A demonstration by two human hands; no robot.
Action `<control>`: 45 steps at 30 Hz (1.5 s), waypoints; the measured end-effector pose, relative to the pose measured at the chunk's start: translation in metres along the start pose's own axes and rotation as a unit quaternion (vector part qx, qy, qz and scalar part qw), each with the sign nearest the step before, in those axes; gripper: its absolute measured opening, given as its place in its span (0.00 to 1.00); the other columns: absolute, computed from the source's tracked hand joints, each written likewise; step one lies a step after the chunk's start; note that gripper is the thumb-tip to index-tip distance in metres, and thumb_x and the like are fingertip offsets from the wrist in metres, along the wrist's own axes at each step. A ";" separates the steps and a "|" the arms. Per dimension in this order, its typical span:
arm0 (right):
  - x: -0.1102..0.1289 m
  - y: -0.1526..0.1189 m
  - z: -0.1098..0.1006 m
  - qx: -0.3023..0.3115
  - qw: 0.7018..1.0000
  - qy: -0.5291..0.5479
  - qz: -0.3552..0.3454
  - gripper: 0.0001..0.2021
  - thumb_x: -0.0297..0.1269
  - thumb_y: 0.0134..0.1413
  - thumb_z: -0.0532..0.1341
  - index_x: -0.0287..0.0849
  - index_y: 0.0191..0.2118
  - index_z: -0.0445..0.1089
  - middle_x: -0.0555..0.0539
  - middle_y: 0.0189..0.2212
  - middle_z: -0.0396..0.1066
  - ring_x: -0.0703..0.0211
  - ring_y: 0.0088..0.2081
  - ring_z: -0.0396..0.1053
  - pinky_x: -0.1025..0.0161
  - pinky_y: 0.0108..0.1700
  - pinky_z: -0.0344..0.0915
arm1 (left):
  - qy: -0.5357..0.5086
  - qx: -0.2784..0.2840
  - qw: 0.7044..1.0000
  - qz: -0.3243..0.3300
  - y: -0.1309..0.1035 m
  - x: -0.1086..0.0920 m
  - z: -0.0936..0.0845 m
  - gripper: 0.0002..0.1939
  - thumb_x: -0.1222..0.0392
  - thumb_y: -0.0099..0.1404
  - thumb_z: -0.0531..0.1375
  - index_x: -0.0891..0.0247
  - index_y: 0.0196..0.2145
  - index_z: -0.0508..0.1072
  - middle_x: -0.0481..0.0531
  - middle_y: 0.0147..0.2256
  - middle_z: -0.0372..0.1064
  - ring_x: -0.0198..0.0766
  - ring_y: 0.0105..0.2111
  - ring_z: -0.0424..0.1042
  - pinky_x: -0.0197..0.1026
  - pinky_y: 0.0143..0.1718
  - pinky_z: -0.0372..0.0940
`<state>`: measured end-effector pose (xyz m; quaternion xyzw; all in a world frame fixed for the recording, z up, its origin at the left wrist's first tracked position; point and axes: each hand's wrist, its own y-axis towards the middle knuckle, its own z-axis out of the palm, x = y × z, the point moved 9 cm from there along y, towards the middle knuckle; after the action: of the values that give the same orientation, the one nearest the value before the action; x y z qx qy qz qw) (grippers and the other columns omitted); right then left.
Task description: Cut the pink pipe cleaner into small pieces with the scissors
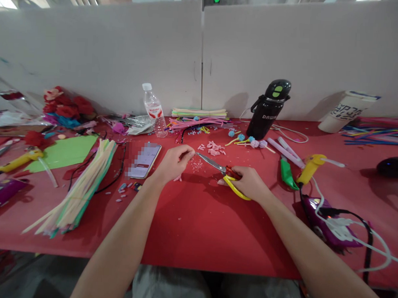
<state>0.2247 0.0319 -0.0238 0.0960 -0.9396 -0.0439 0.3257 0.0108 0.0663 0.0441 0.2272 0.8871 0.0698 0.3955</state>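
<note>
My right hand grips yellow-handled scissors, blades pointing left toward my left hand. My left hand pinches something small at its fingertips, right at the scissor tips; what it is I cannot make out. Small pink cut pieces lie scattered on the red table just beyond both hands. A phone lies left of my left hand.
A long bundle of pale pipe cleaners lies at left beside a green sheet. A water bottle, black flask, yellow glue gun, purple power strip and white partition surround the work area.
</note>
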 end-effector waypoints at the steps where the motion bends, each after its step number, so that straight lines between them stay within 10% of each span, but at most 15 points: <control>1: 0.000 0.000 0.000 0.000 1.000 0.000 -0.002 0.27 0.62 0.39 0.61 0.41 0.20 0.56 0.55 0.17 0.50 0.67 0.22 0.45 0.68 0.22 0.42 | -0.001 0.000 1.000 -0.003 0.000 0.001 0.000 0.14 0.52 0.65 0.50 0.63 0.34 0.70 0.49 0.27 0.68 0.31 0.21 0.65 0.33 0.24 0.62; 12: 0.000 0.000 -0.005 -0.017 1.000 0.012 0.020 0.27 0.63 0.37 0.62 0.41 0.21 0.60 0.55 0.17 0.50 0.67 0.22 0.46 0.67 0.22 0.42 | -0.016 -0.009 1.000 0.009 0.002 0.002 -0.001 0.13 0.52 0.65 0.51 0.63 0.34 0.70 0.50 0.28 0.69 0.34 0.28 0.67 0.37 0.31 0.63; 45: 0.000 -0.001 0.000 0.000 0.999 0.037 0.007 0.26 0.61 0.37 0.64 0.41 0.21 0.58 0.55 0.19 0.51 0.67 0.23 0.46 0.68 0.22 0.44 | -0.080 0.026 0.994 -0.063 -0.004 0.009 0.010 0.15 0.48 0.65 0.48 0.62 0.30 0.64 0.43 0.21 0.49 0.27 0.14 0.54 0.30 0.12 0.53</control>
<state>0.2253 0.0307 -0.0240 0.0908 -0.9274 -0.0383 0.3610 0.0120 0.0665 0.0303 0.1859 0.8669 0.0028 0.4626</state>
